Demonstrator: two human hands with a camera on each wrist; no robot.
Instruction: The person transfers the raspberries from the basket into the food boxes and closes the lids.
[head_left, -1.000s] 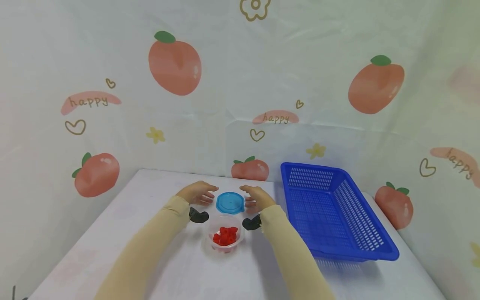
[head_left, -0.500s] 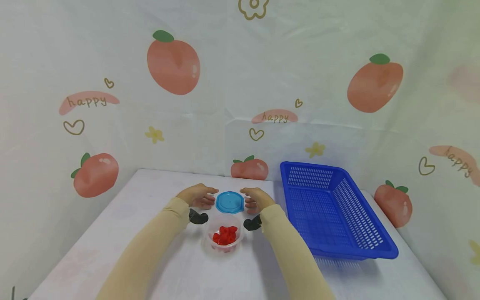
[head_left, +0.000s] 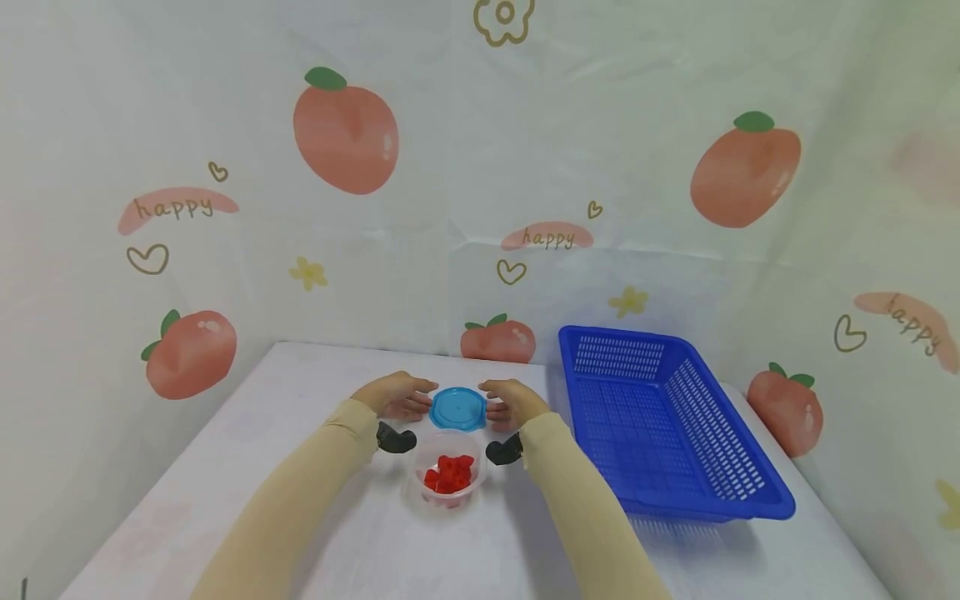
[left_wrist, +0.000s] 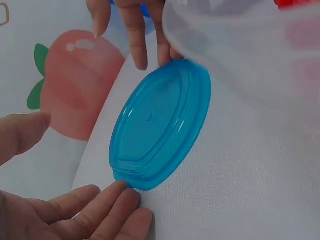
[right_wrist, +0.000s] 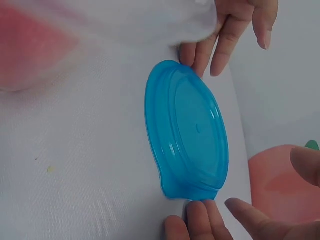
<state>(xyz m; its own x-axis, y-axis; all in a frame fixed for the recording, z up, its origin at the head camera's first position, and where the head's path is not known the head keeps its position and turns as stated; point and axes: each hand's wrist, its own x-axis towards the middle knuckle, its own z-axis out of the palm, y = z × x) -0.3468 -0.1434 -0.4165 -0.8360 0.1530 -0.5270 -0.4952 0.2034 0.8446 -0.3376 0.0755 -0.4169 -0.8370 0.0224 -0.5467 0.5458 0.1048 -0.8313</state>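
A blue plastic lid (head_left: 458,409) lies flat on the table, a small tab on its rim. My left hand (head_left: 395,395) is at its left side with fingers extended and thumb raised; in the left wrist view, the fingertips (left_wrist: 132,197) meet the rim. On the opposite side is my right hand (head_left: 517,402), its fingertips (right_wrist: 199,212) right at the tab edge and its thumb held apart. Nearer to me, between the wrists, stands a clear round plastic tub (head_left: 447,498) without its lid. Several red pieces (head_left: 450,474) lie inside it, too small to identify.
A large blue slotted plastic basket (head_left: 675,507) stands on the right of the white table (head_left: 420,558), beside the right forearm. Behind the table hangs a white cloth backdrop (head_left: 450,125) printed with fruit. A black wrist camera (head_left: 395,438) sits close to the tub's left side.
The left fingers have closed the small gap to the lid's rim. The right hand stays at the lid's other side. The head view shifts slightly; the tub and basket stay put.
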